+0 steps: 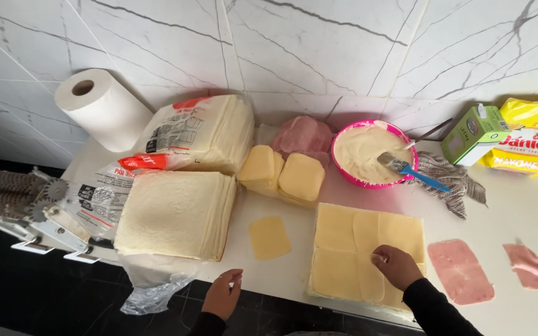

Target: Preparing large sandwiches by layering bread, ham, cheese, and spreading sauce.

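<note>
Head view. Right hand (396,266): fingertips pinched on a cheese slice (368,277) atop the cheese-covered bread sheet (337,249), at 5 o'clock on the counter (518,205). Left hand (222,294): loosely curled, grasping nothing, at the counter's 6 o'clock edge. Loose cheese slice (269,237) at 1 o'clock of it. Pink bowl (368,154) of spread at 12 o'clock of the sheet; ham slices (461,271) at 3 o'clock.

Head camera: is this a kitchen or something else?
Probably a kitchen counter for making sandwiches: stacks of crustless bread, cheese slices and a pink bowl of creamy spread sit below a tiled wall.
</note>
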